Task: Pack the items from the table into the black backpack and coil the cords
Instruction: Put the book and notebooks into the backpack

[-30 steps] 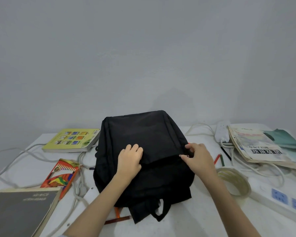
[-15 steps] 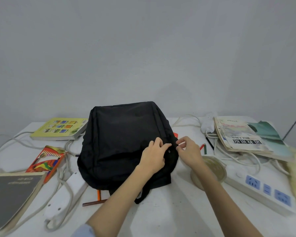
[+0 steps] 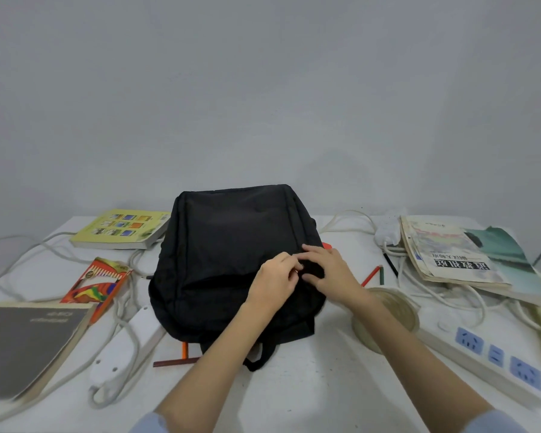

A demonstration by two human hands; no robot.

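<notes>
The black backpack (image 3: 231, 245) lies flat in the middle of the white table (image 3: 319, 382). My left hand (image 3: 275, 284) pinches a small zipper pull on the backpack's right side. My right hand (image 3: 331, 273) grips the black fabric right beside it. White cords (image 3: 28, 248) trail across the table on both sides. A white power strip (image 3: 128, 342) lies at the bag's left, another with blue sockets (image 3: 494, 357) at the right.
A yellow book (image 3: 122, 228), a coloured-pencil box (image 3: 100, 282) and a grey book (image 3: 22, 342) lie to the left. A stack of books (image 3: 453, 254), a tape roll (image 3: 388, 310) and loose pencils (image 3: 375, 275) lie to the right. Two more pencils (image 3: 175, 359) stick out under the bag.
My left hand moved from the middle of the backpack to its right side and joined my right hand at the zipper. The camera view shifted slightly.
</notes>
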